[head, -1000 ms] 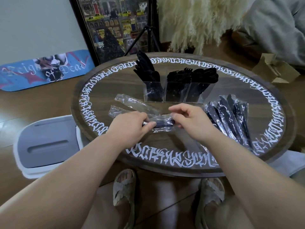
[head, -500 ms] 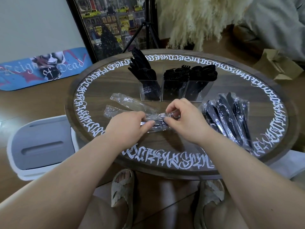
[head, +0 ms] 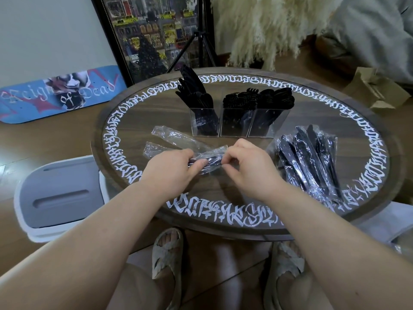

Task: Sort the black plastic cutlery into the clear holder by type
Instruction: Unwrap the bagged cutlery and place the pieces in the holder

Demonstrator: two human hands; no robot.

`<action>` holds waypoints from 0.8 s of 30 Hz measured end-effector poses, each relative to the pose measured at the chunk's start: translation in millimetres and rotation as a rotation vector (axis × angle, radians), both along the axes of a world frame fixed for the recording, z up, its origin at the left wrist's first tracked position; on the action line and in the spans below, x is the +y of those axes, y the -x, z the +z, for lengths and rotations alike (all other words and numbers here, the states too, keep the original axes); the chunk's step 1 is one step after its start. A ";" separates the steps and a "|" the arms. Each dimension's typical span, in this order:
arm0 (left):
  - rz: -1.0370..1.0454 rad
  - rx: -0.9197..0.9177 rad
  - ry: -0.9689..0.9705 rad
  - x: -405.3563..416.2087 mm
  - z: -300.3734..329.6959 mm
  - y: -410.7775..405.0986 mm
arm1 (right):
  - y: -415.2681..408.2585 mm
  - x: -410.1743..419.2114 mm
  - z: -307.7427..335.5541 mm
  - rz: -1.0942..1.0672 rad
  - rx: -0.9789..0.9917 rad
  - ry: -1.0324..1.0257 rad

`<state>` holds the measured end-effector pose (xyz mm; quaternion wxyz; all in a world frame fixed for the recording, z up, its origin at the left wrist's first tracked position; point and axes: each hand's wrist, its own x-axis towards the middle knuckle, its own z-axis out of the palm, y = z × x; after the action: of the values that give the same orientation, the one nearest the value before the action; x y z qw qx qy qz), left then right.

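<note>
Wood floor point(head: 55, 139); skateboard deck point(head: 60, 92) and framed picture point(head: 152, 34) lean on wall. Round dark bench point(head: 312, 121), white lettering around rim. Clear holder point(head: 234, 123) at centre back, three compartments holding black cutlery. Wrapped cutlery pile point(head: 310, 162) at right. Left hand point(head: 172, 171) and right hand point(head: 250, 168) each pinch one wrapped packet point(head: 212, 161) between them at mid-bench.
</note>
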<state>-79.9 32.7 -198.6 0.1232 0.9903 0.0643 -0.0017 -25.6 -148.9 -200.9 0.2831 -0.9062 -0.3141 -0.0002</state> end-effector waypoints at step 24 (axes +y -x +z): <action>-0.027 0.017 -0.006 -4.8 -3.6 -5.1 | -2.1 -3.0 0.8 -0.133 0.031 -0.042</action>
<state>-74.8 27.9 -202.2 0.1196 0.9914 0.0519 -0.0115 -23.5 -151.8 -200.1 0.3064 -0.9188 -0.2487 -0.0116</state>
